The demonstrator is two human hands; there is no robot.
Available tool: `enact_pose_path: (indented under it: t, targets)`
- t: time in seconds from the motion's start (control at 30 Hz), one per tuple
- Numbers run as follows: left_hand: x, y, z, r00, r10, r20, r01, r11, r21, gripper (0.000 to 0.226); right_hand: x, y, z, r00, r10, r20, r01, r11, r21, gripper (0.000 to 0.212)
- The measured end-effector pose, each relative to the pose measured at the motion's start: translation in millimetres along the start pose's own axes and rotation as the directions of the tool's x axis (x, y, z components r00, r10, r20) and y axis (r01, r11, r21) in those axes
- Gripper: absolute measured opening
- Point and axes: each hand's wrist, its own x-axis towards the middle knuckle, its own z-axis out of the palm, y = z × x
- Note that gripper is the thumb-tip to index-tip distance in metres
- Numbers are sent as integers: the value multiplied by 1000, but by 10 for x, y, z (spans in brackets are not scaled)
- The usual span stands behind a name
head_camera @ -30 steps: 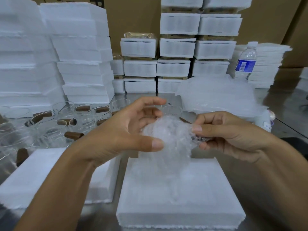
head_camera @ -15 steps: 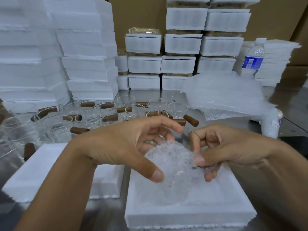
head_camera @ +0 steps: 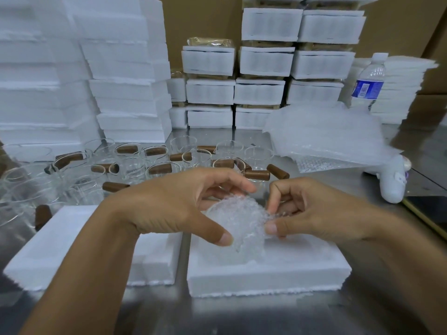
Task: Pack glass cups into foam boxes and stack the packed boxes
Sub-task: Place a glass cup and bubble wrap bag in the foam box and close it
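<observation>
A glass cup wrapped in bubble wrap [head_camera: 244, 226] sits low in the white foam box [head_camera: 302, 267] right in front of me. My left hand [head_camera: 176, 209] grips the wrapped cup from the left, thumb on its front. From the right, my right hand [head_camera: 312, 211] pinches the loose edge of the wrap between thumb and fingers. A second foam piece [head_camera: 60, 247] lies flat on the left. Several bare glass cups with brown wooden handles [head_camera: 150, 163] stand behind my hands.
Tall stacks of white foam pieces [head_camera: 125, 68] rise at the back left. Stacked packed boxes [head_camera: 263, 64] fill the back centre. A pile of bubble wrap sheets [head_camera: 329, 136], a water bottle [head_camera: 368, 81] and a white tape dispenser [head_camera: 391, 182] are on the right of the steel table.
Both hands have lowered the wrapped cup from above the foam box down into it. The right hand shifted from holding the cup's side to pinching the wrap's edge.
</observation>
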Motion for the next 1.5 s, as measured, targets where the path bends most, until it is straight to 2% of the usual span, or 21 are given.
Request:
enact_pose_path:
  t: [0.23, 0.33, 0.43, 0.6, 0.7, 0.77, 0.83, 0.9, 0.93, 1.0, 1.07, 1.17, 1.2, 1.33, 1.43, 1.5]
  targets:
    - [30, -38, 5, 999, -45, -27, 47, 997, 58, 59, 10, 39, -21, 996, 22, -86, -31, 994, -102, 27]
    - [59, -66, 15, 994, -58, -89, 65, 995, 76, 54, 29, 82, -23, 975, 7, -223, -58, 973, -222, 23]
    - [85, -95, 21, 987, -67, -144, 82, 992, 99, 49, 68, 124, 11, 939, -36, -341, -61, 961, -269, 26]
    - [106, -88, 12, 984, -79, -160, 100, 986, 130, 51, 76, 121, -6, 933, -95, -348, -32, 939, -343, 24]
    - [81, -19, 39, 981, -42, -188, 56, 996, 69, 62, 42, 101, -17, 939, -64, -337, -37, 958, -285, 29]
    - [47, 25, 44, 942, -8, -336, 12, 1000, 12, 55, 36, 102, -3, 922, -77, -379, -5, 978, -210, 37]
    - [-2, 31, 39, 838, 3, -545, 15, 999, 29, 31, 62, 125, 2, 850, -121, -513, 40, 985, -167, 33]
    - [-79, 0, 60, 730, 18, -683, 119, 981, 153, 19, 93, 179, -33, 719, -148, -679, 33, 983, -180, 25]
    - [-132, -31, 84, 698, 27, -716, 191, 956, 222, 17, 101, 206, -60, 654, -152, -741, 5, 981, -196, 24]
    - [-251, -92, 158, 682, 4, -731, 341, 883, 323, 15, 92, 260, -114, 578, -141, -804, -47, 978, -205, 26]
    - [-337, -146, 264, 694, -92, -714, 495, 782, 379, 21, 62, 319, -153, 568, -122, -814, -79, 976, -201, 28]
    - [-367, -174, 405, 660, -172, -731, 661, 596, 457, 39, 3, 376, -151, 617, -72, -784, -129, 973, -191, 29]
    - [-361, -175, 436, 645, -183, -742, 688, 562, 460, 44, -18, 389, -130, 636, -52, -770, -136, 974, -179, 29]
    - [-377, -140, 499, 620, -192, -761, 698, 578, 422, 49, -112, 421, -54, 650, 3, -760, -134, 985, -111, 29]
    - [-510, 51, 497, 606, -77, -792, 653, 618, 439, 44, -169, 404, -35, 631, 25, -775, -87, 995, -39, 32]
    - [-657, 271, 465, 595, 62, -801, 572, 667, 477, 41, -191, 394, -18, 619, 6, -785, -57, 998, -38, 31]
